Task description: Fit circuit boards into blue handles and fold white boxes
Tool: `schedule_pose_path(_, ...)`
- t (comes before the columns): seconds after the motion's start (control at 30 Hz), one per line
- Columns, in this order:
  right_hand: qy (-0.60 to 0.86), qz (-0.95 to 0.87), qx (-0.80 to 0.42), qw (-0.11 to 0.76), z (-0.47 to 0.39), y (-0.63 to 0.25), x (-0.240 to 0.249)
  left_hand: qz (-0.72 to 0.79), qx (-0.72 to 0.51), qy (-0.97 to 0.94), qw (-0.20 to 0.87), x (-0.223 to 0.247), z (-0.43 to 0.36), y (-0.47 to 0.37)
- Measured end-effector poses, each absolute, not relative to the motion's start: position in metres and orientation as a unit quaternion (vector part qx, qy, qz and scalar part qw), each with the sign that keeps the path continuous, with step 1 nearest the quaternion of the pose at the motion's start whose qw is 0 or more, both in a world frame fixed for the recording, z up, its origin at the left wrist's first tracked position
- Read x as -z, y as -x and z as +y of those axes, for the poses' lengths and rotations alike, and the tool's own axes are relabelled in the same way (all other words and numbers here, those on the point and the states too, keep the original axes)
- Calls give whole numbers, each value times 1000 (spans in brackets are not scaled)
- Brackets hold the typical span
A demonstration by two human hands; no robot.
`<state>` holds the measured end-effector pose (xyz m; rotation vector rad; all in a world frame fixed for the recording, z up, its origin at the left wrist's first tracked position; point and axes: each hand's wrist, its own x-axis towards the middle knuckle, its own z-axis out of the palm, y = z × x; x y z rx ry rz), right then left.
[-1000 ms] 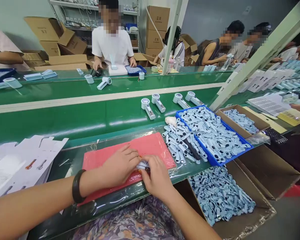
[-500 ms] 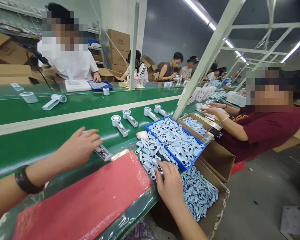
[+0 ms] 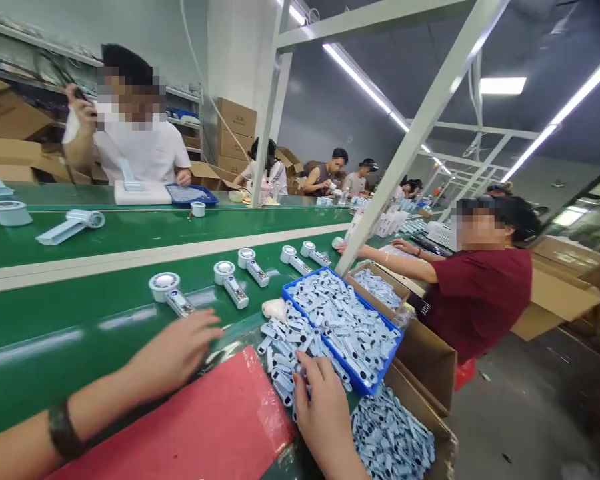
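My left hand [image 3: 183, 350], a dark band on its wrist, is open with fingers stretched, just in front of the nearest light-blue handheld fan [image 3: 165, 285]. That fan lies on the green belt, its handle end close to my fingertips. More such fans lie beyond it, one of them being a fan [image 3: 231, 283] with an exposed inner strip in its handle. My right hand [image 3: 325, 410] reaches into a loose pile of light-blue plastic pieces [image 3: 280, 350]. Its thumb and fingers are curled around one small piece, mostly hidden.
A red mat [image 3: 205, 427] lies before me. Beside the pile stands a blue tray [image 3: 387, 363] of similar pieces, with a filled cardboard box [image 3: 447, 443] below. A slanted white post [image 3: 405, 160] rises at the belt. Co-workers sit opposite and at right; one at right reaches toward the belt.
My left hand has come off the nearest fan and drawn back toward me. My right hand stays at the pile. The co-worker opposite has raised a tool; the view has shifted.
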<state>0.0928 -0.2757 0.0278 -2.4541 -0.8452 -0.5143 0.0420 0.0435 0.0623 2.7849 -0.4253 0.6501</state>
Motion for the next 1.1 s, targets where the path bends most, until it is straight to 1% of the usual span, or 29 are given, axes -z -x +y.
schedule_pose_path(0.1,881,-335,212,259,-276,-96,-18,-259,-139,-941,167,-51,-1,-6)
schedule_pose_path(0.2,874,-329,223,279,-277,-108,-11,-290,-107,-921,238,-44,-35,10)
schedule_pose_path(0.27,869,-316,181,335,-277,-110,-16,-245,-101,-908,324,-45,-50,13)
schedule_pose_path(0.37,847,-295,101,431,-273,-102,-37,-100,-68,-862,492,-51,-66,2)
schedule_pose_path(0.43,832,-290,77,467,-267,-98,-51,-35,-43,-806,590,-52,-75,-14)
schedule_pose_path(0.5,817,-290,64,495,-263,-98,-58,-21,-28,-763,645,-49,-85,-31)
schedule_pose_path(0.57,798,-272,47,535,-263,-100,-59,-19,-33,-755,654,-42,-92,-43)
schedule_pose_path(0.67,761,-200,22,617,-268,-101,-52,-9,-49,-757,651,-34,-94,-48)
schedule_pose_path(0.73,743,-160,21,650,-269,-100,-47,-15,-51,-753,656,-32,-91,-46)
schedule_pose_path(0.83,733,-145,20,664,-261,-98,-44,-29,-47,-734,677,-32,-86,-43)
schedule_pose_path(0.9,720,-135,19,681,-255,-98,-48,-16,-69,-730,680,-33,-83,-44)
schedule_pose_path(1.0,707,-105,41,698,-258,-102,-54,26,-128,-742,658,-33,-76,-48)
schedule_pose_path(1.1,718,-84,60,689,-271,-110,-55,55,-151,-752,639,-31,-69,-54)
